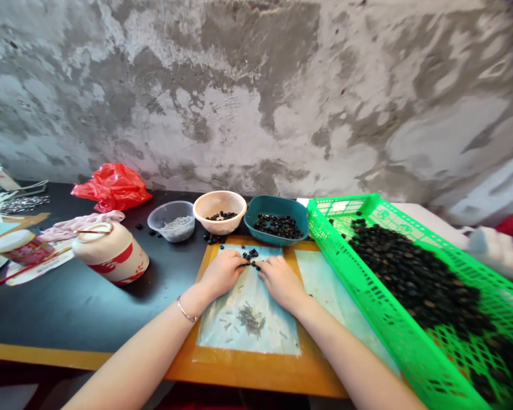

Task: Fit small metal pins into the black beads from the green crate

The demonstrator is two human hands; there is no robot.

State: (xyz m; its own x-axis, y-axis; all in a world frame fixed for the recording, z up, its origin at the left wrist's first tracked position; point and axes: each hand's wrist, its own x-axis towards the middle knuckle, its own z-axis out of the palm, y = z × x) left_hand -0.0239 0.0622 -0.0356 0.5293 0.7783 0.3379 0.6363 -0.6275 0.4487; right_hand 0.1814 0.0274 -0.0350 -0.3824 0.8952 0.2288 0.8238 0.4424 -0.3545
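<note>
My left hand (224,273) and my right hand (281,280) meet over a pale, film-covered sheet (209,333) on the table. Each has its fingers drawn together at a small black round piece, and the fingertips nearly touch. Just beyond them lies a loose cluster of small black pieces (250,253); their exact kind is too small to make out. Nearer to me, a little heap of thin grey pins (251,319) is scattered on the sheet.
Behind my hands stand a clear bowl (156,219) of grey pins, a cream bowl (218,199) and a teal basin (256,205), both with black pieces. A green basket (346,285) of black pieces fills the right. Leftward are a red-white container (111,250) and a red bag (113,188).
</note>
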